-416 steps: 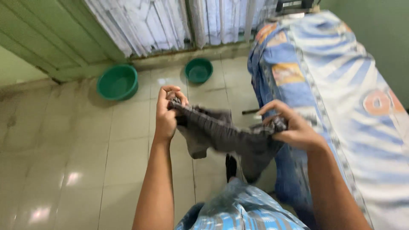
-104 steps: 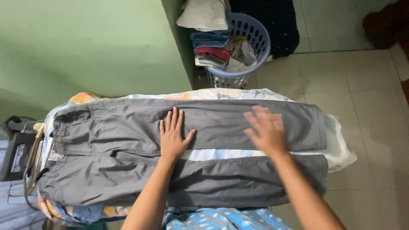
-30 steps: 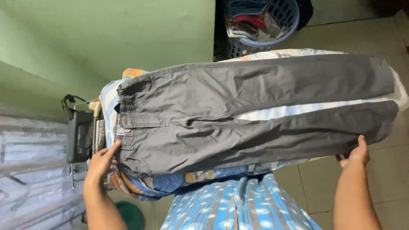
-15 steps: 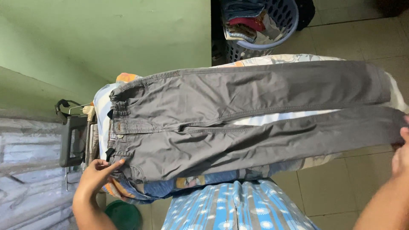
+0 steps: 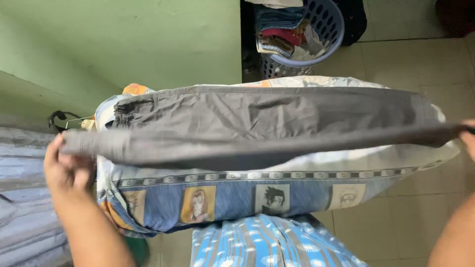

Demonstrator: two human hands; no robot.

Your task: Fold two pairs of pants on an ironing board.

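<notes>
**Grey trousers stretched between two hands over the padded board**

The left hand [image 5: 67, 165] has a clenched grip on the waistband end of the pair of plain grey woven-cotton trousers [image 5: 267, 126], fingers curled over the folded cloth just off the left edge of the board. The right hand [image 5: 469, 141] shows only as a sliver at the right border of the view; it meets the hem end of the near leg, but whether its grip is pinched shut on the cloth I cannot tell.

Between the two hands the near leg is lifted and pulled into a taut band, blurred with motion, while the far leg and seat lie flat along the long ironing board with its blue cartoon-print padded cover [image 5: 232, 200], running almost from its left end to its right end.

The trousers look light, soft and limp: they would likely sag wherever unsupported, crease readily, and keep no shape of their own. The fabric seems matte rather than slippery. The thick gathered waistband and the stitched hems appear the firmest places to hold; a pinch mid-leg would probably just bunch the cloth.

Beyond the board's far edge, against the green painted wall [image 5: 148, 44], stands a lavender perforated plastic laundry basket [image 5: 324, 37] heaped with folded clothes. A dark wire hanger hook [image 5: 59, 118] shows past the board's left end, and blue patterned cloth [image 5: 267, 244] lies below its near edge.
</notes>
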